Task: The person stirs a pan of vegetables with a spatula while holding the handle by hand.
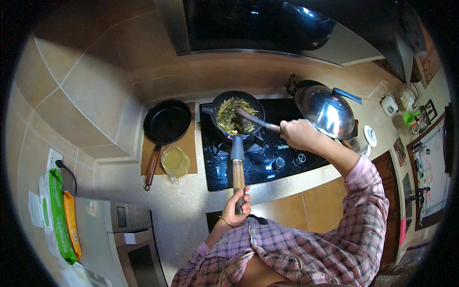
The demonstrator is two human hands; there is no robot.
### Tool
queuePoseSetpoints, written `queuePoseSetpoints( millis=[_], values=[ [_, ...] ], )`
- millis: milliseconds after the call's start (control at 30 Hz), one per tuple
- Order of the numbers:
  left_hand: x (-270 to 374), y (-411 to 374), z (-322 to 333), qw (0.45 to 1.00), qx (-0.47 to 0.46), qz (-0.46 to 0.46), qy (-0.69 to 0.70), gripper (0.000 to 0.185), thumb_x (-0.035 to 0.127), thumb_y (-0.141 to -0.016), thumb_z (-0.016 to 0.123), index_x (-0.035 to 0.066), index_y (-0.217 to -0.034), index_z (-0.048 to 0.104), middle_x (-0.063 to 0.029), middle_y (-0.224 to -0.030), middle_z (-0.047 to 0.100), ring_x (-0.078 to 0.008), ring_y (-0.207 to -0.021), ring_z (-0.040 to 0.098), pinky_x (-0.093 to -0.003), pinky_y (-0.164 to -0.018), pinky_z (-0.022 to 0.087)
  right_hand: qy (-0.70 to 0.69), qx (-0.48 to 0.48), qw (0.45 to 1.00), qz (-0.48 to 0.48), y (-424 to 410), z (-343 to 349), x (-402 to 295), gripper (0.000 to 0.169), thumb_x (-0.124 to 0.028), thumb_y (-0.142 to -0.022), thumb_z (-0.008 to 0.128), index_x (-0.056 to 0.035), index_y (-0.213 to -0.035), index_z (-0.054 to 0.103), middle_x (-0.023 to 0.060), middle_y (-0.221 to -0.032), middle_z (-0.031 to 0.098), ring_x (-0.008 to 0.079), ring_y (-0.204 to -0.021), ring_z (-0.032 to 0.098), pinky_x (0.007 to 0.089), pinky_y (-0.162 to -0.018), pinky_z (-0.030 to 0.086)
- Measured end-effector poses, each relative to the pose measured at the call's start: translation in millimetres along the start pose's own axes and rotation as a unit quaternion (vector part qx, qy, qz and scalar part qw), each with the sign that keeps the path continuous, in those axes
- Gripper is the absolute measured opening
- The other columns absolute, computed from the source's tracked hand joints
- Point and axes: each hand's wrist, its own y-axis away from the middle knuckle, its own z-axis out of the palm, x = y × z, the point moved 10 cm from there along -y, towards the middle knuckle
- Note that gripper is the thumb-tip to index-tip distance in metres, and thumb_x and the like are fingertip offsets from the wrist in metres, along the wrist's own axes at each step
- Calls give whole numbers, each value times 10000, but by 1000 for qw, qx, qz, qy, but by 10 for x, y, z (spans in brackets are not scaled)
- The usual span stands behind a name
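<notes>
A dark saucepan [259, 104] sits over a lit burner on the black glass gas hob [229, 177]. My left hand [237, 204] grips the end of its wood and grey handle [237, 168]. Shredded greenish-yellow food [229, 109] fills the pan's bottom. In my right hand [299, 134] is the handle of a cooking spatula or spoon [256, 118], its head down among the shreds at the pan's right side. The exact shape of that head is partly hidden by the food and the tilt.
Left of the hob, a black frying pan [167, 122] and a glass jug of yellowish liquid [174, 159] stand on a brown mat [190, 150]. A wok with a domed steel lid [324, 111] occupies the right burner. Overhead is the range hood [258, 28]; a microwave oven [132, 233] stands lower left.
</notes>
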Motion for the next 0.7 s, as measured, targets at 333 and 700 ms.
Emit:
queuePoseSetpoints(
  millis=[333,700],
  values=[
    [6,6,4,1000,-7,-3,6,310,295,-943,558,112,-1192,532,6,-814,510,-98,-573,451,-245,-514,377,-167,-2,986,21,-163,-204,-2,320,-363,-920,533,-46,-884,558,211,-796,617,409,-790,607,488,-698,467],
    [-15,-6,24,1000,-9,-7,8,306,280,-948,548,106,-1198,522,6,-814,507,-95,-578,447,-241,-517,375,-68,14,997,45,-146,-277,53,277,-317,-883,570,-46,-860,624,180,-791,650,364,-761,637,470,-701,500]
  ],
)
